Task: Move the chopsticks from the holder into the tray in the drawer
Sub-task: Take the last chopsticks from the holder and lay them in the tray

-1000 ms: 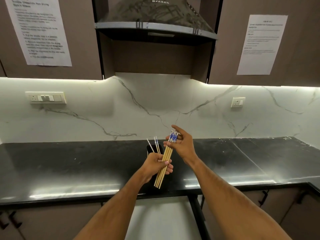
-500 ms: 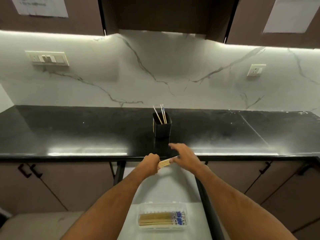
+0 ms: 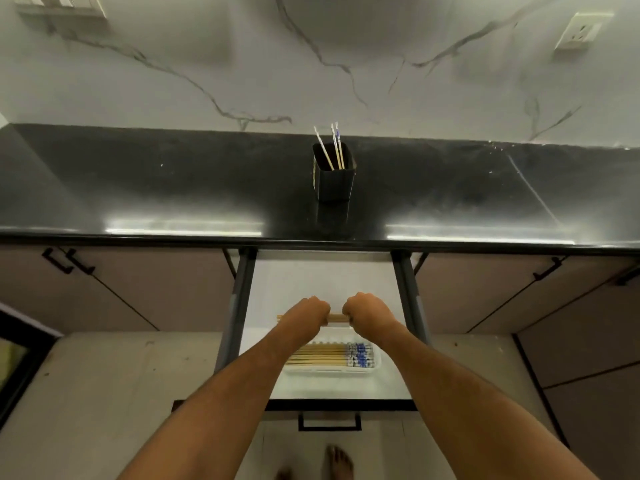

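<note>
Both hands hold one bundle of wooden chopsticks [image 3: 337, 318] level over the open drawer [image 3: 325, 278]. My left hand [image 3: 306, 315] grips its left part and my right hand [image 3: 367, 311] grips its right part; only a short stretch shows between the fists. Just below and nearer lies the clear plastic tray [image 3: 377, 362] with several chopsticks [image 3: 332, 355] lying flat, blue-patterned ends to the right. On the black counter [image 3: 173, 188] stands the black holder [image 3: 334, 176] with three chopsticks [image 3: 334, 147] sticking up.
The drawer's dark side rails [image 3: 239, 306] flank my hands, and its front with a black handle [image 3: 329, 422] is near me. Cabinet doors with black handles [image 3: 67, 261] sit left and right. My bare feet [image 3: 337, 460] show on the floor below.
My hands carried the chopstick bundle down from in front of the counter edge into the drawer, turning it level above the tray. My head tilted further down.
</note>
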Demonstrator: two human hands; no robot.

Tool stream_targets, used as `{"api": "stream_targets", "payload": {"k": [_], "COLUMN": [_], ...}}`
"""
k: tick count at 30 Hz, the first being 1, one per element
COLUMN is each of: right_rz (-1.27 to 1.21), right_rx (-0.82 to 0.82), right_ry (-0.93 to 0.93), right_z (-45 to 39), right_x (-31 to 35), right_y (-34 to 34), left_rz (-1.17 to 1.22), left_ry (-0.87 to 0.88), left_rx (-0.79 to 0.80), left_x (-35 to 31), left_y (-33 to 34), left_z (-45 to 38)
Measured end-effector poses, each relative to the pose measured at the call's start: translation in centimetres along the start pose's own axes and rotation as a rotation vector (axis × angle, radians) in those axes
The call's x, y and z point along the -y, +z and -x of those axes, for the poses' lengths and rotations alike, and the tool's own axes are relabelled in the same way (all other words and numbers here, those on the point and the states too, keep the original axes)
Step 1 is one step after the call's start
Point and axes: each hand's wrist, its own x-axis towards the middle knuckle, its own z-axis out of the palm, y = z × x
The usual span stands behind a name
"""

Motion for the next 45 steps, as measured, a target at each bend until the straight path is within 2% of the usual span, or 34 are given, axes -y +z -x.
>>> {"api": "stream_targets", "payload": {"k": [7,20,28,45], "right_rz": [-0.007,0.034,0.045,0.131], "right_rx": [0.06,0.044,0.068,0.048], "right_ry": [0.006,-0.086,-0.035,-0.113], "right_z": [0.2,-2.1,-3.0,-3.1], "right_x": [-0.8,-1.0,-2.2,-3.3], "right_y": [5.7,13.1,15.0,15.8], "left_rz": [-0.023,-0.063,-0.079,-0.093], "left_ry": [-0.066,-0.11,-0.107,-0.154], "left_rx": [0.041,0.05,0.048,0.027], "left_x": [1.1,3.1,2.4,2.9], "left_y": [5.5,11.7,13.4,14.7], "left_z": [1.0,-0.6,-2.7,-2.5]}}
